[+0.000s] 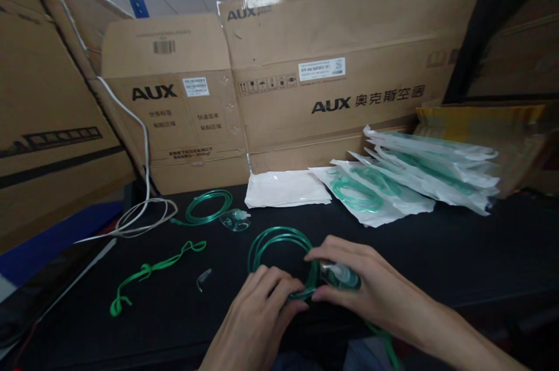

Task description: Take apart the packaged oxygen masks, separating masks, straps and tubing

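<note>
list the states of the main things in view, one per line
Left hand, gripping near tubing
Right hand, holding near mask
Near tubing, coiled
Near mask, held
Far tubing, coiled
Far mask, unheld
Green strap, knotted
Clear elbow, lying loose
White packets, lying flat
Filled pouches, overlapping
White cable, looped
Cardboard, standing upright

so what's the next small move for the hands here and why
I'd probably have the right hand gather the loops of the green coil closer together: they fan apart along the far side, the left hand pinches the near edge, and the right hand is close beside it, with a clear mask in its grasp.
</note>
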Action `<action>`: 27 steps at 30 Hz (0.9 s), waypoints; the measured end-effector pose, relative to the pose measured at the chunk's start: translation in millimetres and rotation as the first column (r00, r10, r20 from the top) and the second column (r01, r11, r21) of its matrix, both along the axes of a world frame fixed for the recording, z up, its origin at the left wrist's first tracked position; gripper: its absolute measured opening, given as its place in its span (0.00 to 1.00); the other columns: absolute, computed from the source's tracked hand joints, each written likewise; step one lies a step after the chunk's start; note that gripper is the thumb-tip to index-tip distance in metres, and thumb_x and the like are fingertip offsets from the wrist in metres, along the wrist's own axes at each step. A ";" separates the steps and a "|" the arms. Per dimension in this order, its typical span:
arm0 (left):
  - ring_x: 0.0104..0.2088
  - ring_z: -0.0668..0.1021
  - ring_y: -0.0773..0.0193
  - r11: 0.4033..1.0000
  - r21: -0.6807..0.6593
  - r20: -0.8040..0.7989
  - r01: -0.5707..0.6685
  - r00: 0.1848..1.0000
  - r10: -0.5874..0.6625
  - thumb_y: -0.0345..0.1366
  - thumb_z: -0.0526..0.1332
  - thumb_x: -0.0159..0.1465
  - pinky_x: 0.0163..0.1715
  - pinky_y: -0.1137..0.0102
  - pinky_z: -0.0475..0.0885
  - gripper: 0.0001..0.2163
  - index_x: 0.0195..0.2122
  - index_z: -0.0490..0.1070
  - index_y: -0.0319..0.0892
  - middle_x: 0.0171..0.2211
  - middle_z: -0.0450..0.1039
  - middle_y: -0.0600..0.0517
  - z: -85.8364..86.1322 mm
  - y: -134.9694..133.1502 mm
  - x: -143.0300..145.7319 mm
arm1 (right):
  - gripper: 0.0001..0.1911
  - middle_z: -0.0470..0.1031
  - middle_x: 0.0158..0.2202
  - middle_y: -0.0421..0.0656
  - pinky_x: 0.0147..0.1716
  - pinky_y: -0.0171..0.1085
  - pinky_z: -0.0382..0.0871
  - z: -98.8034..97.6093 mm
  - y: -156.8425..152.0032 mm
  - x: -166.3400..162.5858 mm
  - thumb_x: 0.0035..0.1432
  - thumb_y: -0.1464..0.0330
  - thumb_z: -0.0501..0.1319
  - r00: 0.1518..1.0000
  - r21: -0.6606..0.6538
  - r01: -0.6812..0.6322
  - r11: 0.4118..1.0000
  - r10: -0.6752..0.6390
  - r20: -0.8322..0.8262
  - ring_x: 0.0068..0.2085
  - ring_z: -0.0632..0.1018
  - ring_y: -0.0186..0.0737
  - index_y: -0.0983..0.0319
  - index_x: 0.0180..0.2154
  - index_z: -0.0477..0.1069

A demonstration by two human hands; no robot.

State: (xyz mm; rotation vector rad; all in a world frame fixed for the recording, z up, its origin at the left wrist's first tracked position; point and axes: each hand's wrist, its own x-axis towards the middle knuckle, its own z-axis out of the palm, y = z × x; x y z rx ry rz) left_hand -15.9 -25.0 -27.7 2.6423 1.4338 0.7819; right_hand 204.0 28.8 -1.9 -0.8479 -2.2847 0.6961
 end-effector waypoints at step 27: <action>0.37 0.78 0.64 0.999 0.008 0.215 0.033 0.976 -0.034 0.34 0.59 0.71 0.38 0.72 0.74 0.05 0.45 0.72 0.48 0.38 0.77 0.55 -0.1 1.4 -17.4 | 0.06 0.77 0.41 0.38 0.43 0.30 0.67 18.5 5.1 3.6 0.61 0.71 0.66 0.977 -0.052 -0.155 0.987 0.161 0.139 0.42 0.78 0.35 0.56 0.40 0.80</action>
